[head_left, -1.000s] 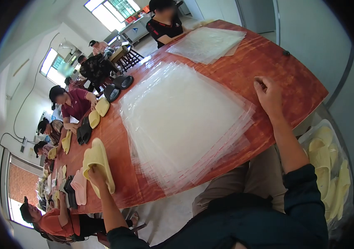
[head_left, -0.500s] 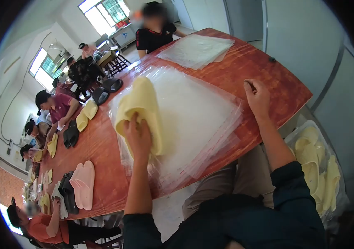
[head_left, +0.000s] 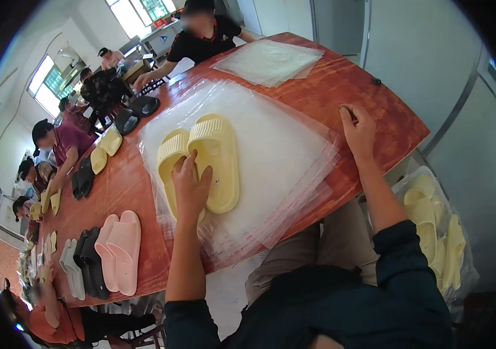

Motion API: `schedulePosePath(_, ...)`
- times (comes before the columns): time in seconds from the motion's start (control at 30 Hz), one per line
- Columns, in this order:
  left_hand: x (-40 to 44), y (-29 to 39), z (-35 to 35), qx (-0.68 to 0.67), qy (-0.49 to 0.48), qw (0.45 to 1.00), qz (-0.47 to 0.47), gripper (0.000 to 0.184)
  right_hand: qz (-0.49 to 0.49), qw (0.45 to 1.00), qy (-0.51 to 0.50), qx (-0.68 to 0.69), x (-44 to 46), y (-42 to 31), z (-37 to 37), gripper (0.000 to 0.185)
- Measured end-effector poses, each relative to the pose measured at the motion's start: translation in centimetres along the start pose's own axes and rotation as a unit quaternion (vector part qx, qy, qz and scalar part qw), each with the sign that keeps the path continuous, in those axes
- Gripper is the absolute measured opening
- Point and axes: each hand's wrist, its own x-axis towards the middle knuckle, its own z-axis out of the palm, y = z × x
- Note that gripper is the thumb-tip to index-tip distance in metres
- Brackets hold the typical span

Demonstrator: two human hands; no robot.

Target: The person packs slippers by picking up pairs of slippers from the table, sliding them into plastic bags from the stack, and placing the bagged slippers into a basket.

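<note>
A pair of yellow slippers lies side by side, soles down, on a stack of clear plastic bags. My left hand is over the inner edges of the pair, its fingers apart and touching the slippers near the straps. On the right, my right hand hovers over or rests on the bare wood with its thumb and fingers pressed together; whether something small is between them cannot be made out.
Pink slippers, black slippers and grey slippers line the red-brown table. A second bag stack lies at the back. Co-workers sit along the far side. A bag of yellow slippers stands at lower right.
My left hand has carried the yellow slippers rightward from the table onto the bags. They now lie flat and its fingers have spread. At the back, a co-worker's arm has reached left.
</note>
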Motion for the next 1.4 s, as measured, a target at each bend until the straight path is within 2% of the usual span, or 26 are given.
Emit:
schedulePosePath(0.07,0.3,0.5,-1.5,-0.053,-0.011,0.998,-0.016,0.049,-0.020,1.000,0.012,-0.008,0.1,0.1,0.1,0.017)
schedulePosePath(0.13,0.4,0.7,-3.3,-0.146,-0.036,0.976,-0.160,0.040,-0.016,1.000,0.008,-0.025,0.1,0.1,0.0,0.017)
schedulePosePath(0.17,0.4,-0.1,-3.7,-0.148,-0.034,0.975,-0.164,0.040,-0.010,0.999,0.004,-0.039,0.0,0.0,-0.1,0.017)
schedulePosePath(0.27,0.6,-2.1,-4.5,0.038,0.147,0.985,-0.077,0.035,-0.028,1.000,0.013,0.001,0.1,0.5,0.3,0.016)
schedulePosePath(0.3,0.6,-3.1,-4.2,0.036,0.153,0.984,-0.086,0.035,-0.035,0.999,0.005,0.002,0.2,0.3,0.6,0.016)
schedulePosePath(0.37,0.6,-6.1,-3.3,0.163,0.253,0.953,-0.031,0.041,-0.011,1.000,0.023,0.013,0.3,-0.1,1.1,0.017)
schedulePosePath(0.4,0.6,-6.9,-3.2,0.165,0.254,0.952,-0.037,0.041,-0.014,1.000,0.017,0.014,0.5,-1.4,1.6,0.017)
schedulePosePath(0.47,0.3,-8.1,-2.9,-0.017,0.132,0.973,-0.188,0.046,-0.039,0.996,-0.041,0.067,0.5,-4.6,2.8,0.018)
schedulePosePath(0.53,0.1,-8.3,-2.9,-0.024,0.108,0.976,-0.187,0.046,-0.039,0.984,-0.152,0.082,0.0,-9.3,4.4,0.025)
schedulePosePath(0.6,0.0,-8.4,-2.8,-0.030,0.085,0.979,-0.183,0.045,-0.047,0.953,-0.293,0.058,-0.7,-11.4,7.3,0.039)
schedulePosePath(0.67,-0.1,-8.9,-2.8,-0.084,0.054,0.968,-0.230,0.043,-0.031,0.923,-0.383,-0.010,-2.0,-14.1,9.7,0.054)
schedulePosePath(0.7,-0.1,-9.2,-2.6,-0.082,0.055,0.968,-0.229,0.043,-0.031,0.923,-0.382,-0.007,-2.8,-14.6,11.1,0.054)
schedulePosePath(0.77,-0.1,-9.3,-2.7,-0.088,0.060,0.974,-0.202,0.041,-0.035,0.905,-0.412,-0.098,-4.6,-14.3,13.7,0.063)
schedulePosePath(1.0,0.4,-6.7,-3.8,-0.042,0.107,0.975,-0.193,0.037,0.031,0.914,-0.402,0.038,-6.1,-13.1,14.4,0.056)
schedulePosePath(1.07,0.7,-4.5,-4.7,-0.085,0.144,0.969,-0.183,0.036,-0.015,0.946,-0.308,0.095,-6.5,-12.6,14.2,0.052)
schedulePosePath(1.13,0.8,-2.3,-5.2,-0.092,0.140,0.967,-0.190,0.037,0.006,0.949,-0.284,0.136,-5.9,-13.5,12.7,0.049)
schedulePosePath(1.2,0.9,-1.8,-5.0,-0.190,0.191,0.955,-0.122,0.038,0.025,0.948,-0.260,0.181,-5.4,-14.4,12.0,0.047)
schedulePosePath(1.23,0.9,-1.4,-4.7,-0.189,0.188,0.956,-0.122,0.038,0.053,0.943,-0.234,0.231,-5.4,-14.6,12.0,0.048)
schedulePosePath(1.3,1.1,-0.3,-4.0,-0.340,0.205,0.912,-0.107,0.038,0.081,0.934,-0.205,0.280,-5.1,-14.9,11.6,0.048)
schedulePosePath(1.33,1.1,-0.1,-4.0,-0.340,0.203,0.912,-0.106,0.038,0.118,0.922,-0.211,0.302,-4.9,-15.0,11.2,0.050)
schedulePosePath(1.4,0.9,0.3,-4.4,-0.442,0.152,0.871,-0.150,0.036,0.157,0.907,-0.215,0.325,-4.7,-15.0,11.2,0.052)
